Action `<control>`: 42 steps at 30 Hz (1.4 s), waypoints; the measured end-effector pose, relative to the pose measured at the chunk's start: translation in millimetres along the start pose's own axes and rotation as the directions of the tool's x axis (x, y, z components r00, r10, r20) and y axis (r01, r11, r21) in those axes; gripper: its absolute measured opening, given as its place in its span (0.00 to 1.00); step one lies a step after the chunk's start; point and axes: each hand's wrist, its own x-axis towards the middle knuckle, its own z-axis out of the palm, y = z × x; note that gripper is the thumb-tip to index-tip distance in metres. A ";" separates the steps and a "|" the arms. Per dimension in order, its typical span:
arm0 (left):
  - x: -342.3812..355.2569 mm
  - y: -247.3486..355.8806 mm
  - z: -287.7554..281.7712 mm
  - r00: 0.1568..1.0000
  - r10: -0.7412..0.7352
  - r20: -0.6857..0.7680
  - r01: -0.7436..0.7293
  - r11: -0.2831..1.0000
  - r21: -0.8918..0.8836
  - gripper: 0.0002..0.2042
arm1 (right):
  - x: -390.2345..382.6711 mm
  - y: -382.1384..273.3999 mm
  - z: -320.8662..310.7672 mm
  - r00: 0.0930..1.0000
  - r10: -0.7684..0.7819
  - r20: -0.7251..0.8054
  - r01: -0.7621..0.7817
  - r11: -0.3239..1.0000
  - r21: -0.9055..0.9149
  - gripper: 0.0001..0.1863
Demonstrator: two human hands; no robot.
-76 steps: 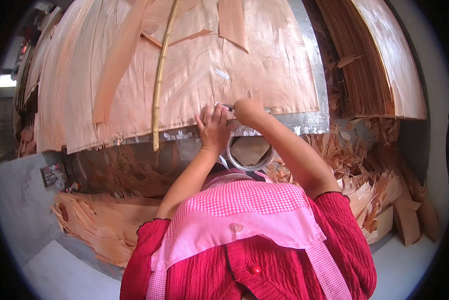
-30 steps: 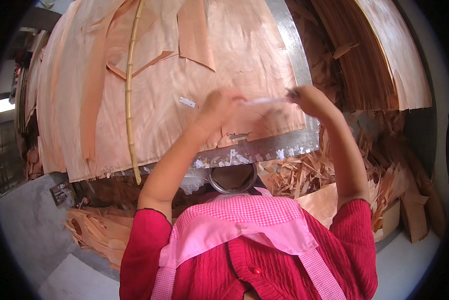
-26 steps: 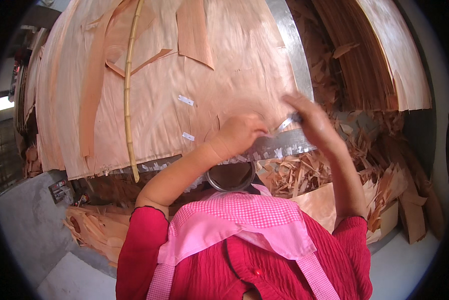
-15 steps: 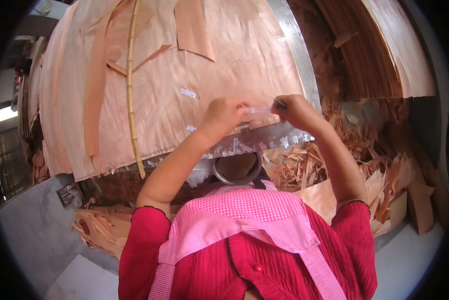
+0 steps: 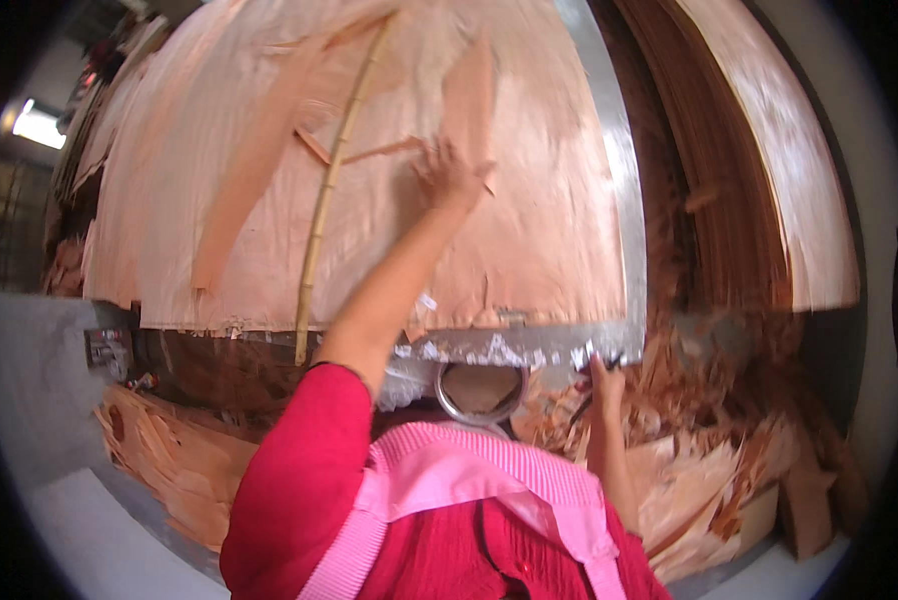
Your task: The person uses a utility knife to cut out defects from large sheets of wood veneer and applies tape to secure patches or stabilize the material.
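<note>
A large sheet of pinkish wood veneer covers the work table before me. My left hand reaches across it, fingers spread, at the lower end of a loose veneer strip. Low on the right, my right hand is closed by the table's metal edge; a small white piece shows at its fingertips, and what it grips is too small to make out. White tape bits line that edge. Left of my left hand, a long bamboo stick lies over the veneer.
Beneath the table's front edge stands a round metal-rimmed container. Veneer scraps heap up below on the right, with more scraps on the left. A tall veneer stack stands to the right.
My hands have parted from a clear tape piece stretched between them. The left has moved forward to the loose strip, the right down to the metal edge. The view has shifted.
</note>
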 end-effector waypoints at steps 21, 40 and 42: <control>58.3 -405.5 -142.5 0.944 0.222 -0.245 -0.208 0.975 0.081 0.32 | -65.3 -67.0 160.8 0.841 -0.472 0.265 0.519 0.843 -0.143 0.13; 120.2 -485.5 -261.2 0.886 -0.344 0.311 0.440 0.409 -0.800 0.12 | -97.5 -189.7 463.8 0.760 -0.407 0.506 0.552 0.816 -0.173 0.09; 108.3 -488.1 -302.4 0.812 -0.110 0.573 0.577 0.012 -0.816 0.13 | -89.8 -206.9 461.9 0.783 -0.426 0.454 0.569 0.785 -0.245 0.10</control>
